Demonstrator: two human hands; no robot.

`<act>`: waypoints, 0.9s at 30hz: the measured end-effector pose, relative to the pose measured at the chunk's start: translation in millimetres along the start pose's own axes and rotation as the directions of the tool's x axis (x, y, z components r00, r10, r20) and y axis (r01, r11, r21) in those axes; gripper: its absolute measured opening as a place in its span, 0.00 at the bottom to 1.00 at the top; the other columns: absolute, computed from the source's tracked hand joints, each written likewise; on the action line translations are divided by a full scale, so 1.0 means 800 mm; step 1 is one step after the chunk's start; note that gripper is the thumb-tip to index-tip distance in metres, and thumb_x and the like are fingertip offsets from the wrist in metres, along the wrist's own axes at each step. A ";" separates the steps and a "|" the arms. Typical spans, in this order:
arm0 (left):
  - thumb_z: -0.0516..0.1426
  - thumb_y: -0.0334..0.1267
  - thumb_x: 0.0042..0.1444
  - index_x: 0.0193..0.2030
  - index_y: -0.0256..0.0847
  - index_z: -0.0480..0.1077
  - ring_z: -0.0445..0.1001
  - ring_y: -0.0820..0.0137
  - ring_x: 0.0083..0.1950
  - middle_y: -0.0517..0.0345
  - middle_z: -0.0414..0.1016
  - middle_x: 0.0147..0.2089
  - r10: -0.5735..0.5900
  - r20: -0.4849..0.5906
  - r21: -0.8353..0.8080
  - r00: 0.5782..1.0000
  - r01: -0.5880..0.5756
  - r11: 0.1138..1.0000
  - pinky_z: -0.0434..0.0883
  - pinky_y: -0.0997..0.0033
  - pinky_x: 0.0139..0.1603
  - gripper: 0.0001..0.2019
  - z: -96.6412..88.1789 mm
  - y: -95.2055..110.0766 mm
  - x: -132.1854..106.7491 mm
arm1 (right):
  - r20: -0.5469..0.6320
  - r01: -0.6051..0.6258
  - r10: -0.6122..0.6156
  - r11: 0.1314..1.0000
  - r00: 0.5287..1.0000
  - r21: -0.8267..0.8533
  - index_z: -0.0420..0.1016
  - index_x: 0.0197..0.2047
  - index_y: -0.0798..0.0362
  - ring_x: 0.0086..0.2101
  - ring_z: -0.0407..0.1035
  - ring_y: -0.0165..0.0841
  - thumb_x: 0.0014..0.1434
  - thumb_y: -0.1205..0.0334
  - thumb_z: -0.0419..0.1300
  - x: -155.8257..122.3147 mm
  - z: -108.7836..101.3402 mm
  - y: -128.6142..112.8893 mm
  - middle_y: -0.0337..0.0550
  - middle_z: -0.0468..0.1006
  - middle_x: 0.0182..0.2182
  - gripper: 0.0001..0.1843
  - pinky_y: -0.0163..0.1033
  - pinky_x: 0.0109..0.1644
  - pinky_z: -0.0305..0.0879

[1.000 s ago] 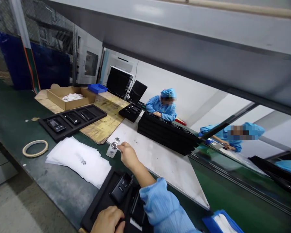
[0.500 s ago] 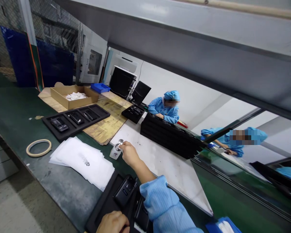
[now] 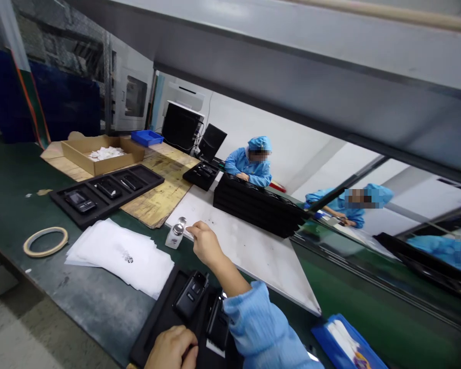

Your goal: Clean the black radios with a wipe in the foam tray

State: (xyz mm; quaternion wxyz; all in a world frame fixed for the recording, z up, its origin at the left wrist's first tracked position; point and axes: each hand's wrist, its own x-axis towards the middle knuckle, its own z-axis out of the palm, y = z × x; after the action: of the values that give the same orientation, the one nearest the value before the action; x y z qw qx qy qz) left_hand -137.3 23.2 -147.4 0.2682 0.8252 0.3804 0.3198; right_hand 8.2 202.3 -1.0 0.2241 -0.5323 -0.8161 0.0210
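Note:
My right hand point(image 3: 203, 243) reaches forward over the bench with its fingertips pinched together just right of a small white dispenser bottle point(image 3: 174, 236) with a metal top. What the fingertips hold is too small to make out. My left hand point(image 3: 172, 349) rests closed on the near edge of a black foam tray point(image 3: 153, 323) at the bottom of the view. That tray holds black handheld devices point(image 3: 191, 295). A stack of white bags point(image 3: 119, 255) lies left of the tray.
A tape ring point(image 3: 45, 242) lies at the left. A second black tray of devices point(image 3: 103, 195) sits on cardboard, with an open carton point(image 3: 100, 152) behind. A white board point(image 3: 253, 256) and stacked black trays point(image 3: 257, 205) lie ahead. Two people in blue work across the bench.
My right hand has drawn back a little from the bottle's metal top, fingertips still pinched. The view has shifted slightly. My left hand stays on the tray.

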 end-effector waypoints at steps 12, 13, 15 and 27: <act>0.51 0.40 0.68 0.50 0.46 0.72 0.79 0.68 0.39 0.58 0.78 0.39 0.366 -0.007 0.107 0.931 -0.363 0.926 0.74 0.72 0.40 0.10 -0.019 0.011 -0.006 | -0.437 -0.487 0.469 0.870 0.768 0.078 0.78 0.51 0.49 0.39 0.73 0.32 0.63 0.75 0.49 -0.431 -0.100 0.037 0.44 0.75 0.39 0.22 0.37 0.42 0.73; 0.51 0.39 0.68 0.51 0.46 0.72 0.78 0.68 0.38 0.58 0.78 0.38 0.412 0.026 0.108 0.911 -0.413 0.904 0.74 0.72 0.40 0.11 -0.012 0.023 -0.004 | -0.457 -0.531 0.501 0.844 0.735 0.072 0.78 0.51 0.49 0.38 0.73 0.32 0.63 0.75 0.49 -0.459 -0.101 0.039 0.44 0.75 0.38 0.22 0.37 0.42 0.73; 0.52 0.35 0.67 0.53 0.44 0.71 0.77 0.68 0.37 0.58 0.78 0.38 0.516 0.095 0.085 0.851 -0.523 0.848 0.74 0.71 0.41 0.11 0.007 0.060 0.004 | -0.481 -0.580 0.531 0.813 0.698 0.057 0.77 0.53 0.49 0.39 0.73 0.32 0.63 0.76 0.49 -0.501 -0.102 0.044 0.44 0.75 0.39 0.23 0.37 0.42 0.72; 0.63 0.41 0.57 0.66 0.36 0.64 0.60 0.53 0.71 0.43 0.59 0.73 0.539 0.462 0.099 0.704 -0.645 0.758 0.67 0.52 0.66 0.31 0.178 0.208 0.046 | -0.395 -0.474 0.425 0.880 0.815 -0.031 0.75 0.55 0.52 0.42 0.69 0.36 0.64 0.77 0.48 -0.509 -0.123 0.128 0.48 0.74 0.41 0.23 0.45 0.51 0.72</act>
State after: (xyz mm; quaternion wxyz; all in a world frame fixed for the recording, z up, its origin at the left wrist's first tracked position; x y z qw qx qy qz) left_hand 61.4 -69.7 -114.3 0.1154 0.9782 0.0658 0.1596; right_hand 269.6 -131.5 -80.5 0.3303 -0.7172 -0.6082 -0.0814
